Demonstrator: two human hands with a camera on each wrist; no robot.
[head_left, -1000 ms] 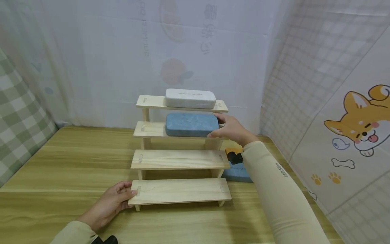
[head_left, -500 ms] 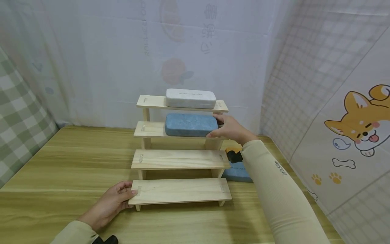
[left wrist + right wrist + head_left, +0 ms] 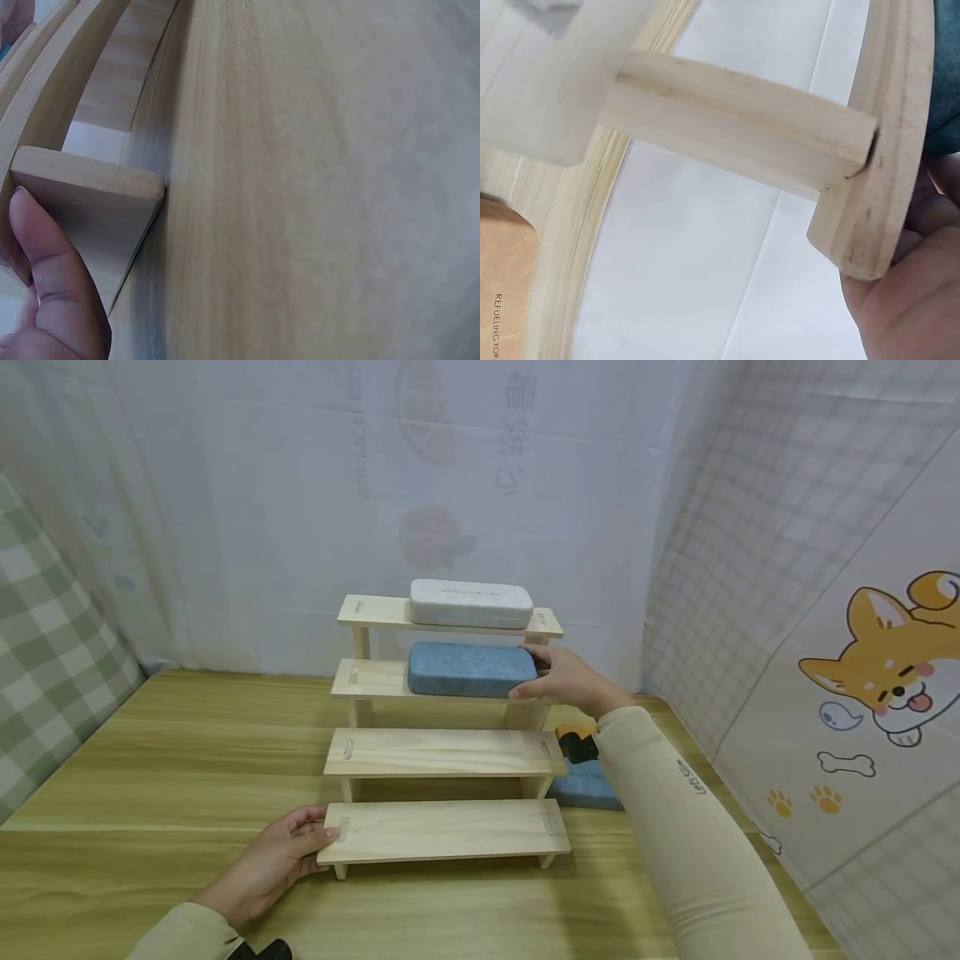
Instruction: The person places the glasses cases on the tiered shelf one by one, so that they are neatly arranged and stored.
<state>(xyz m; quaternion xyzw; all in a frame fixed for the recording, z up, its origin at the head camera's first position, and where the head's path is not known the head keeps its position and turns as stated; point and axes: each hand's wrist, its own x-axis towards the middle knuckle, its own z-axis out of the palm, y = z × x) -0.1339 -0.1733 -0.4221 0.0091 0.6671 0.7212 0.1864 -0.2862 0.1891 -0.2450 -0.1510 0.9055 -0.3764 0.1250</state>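
A four-tier wooden step shelf (image 3: 446,752) stands on the table. My right hand (image 3: 566,679) grips the right end of a blue glasses case (image 3: 468,670) on the second tier from the top. In the right wrist view, this case (image 3: 946,82) appears dark at the shelf's edge, beside the curled fingers (image 3: 930,217). My left hand (image 3: 273,860) pinches the left end of the lowest tier, thumb on top, other fingers partly hidden beneath. The left wrist view shows a finger (image 3: 56,277) against the wooden support (image 3: 86,176). A white glasses case (image 3: 471,604) lies on the top tier.
Another blue case (image 3: 585,785) lies on the table right of the shelf, partly under my right forearm. Near it is an orange case (image 3: 506,277) with lettering. A pale curtain (image 3: 285,510) hangs behind, and a printed cloth (image 3: 825,652) slopes along the right.
The held blue case shifts very slightly, its back edge sitting a little lower. Both hands keep their places on the case and the shelf.
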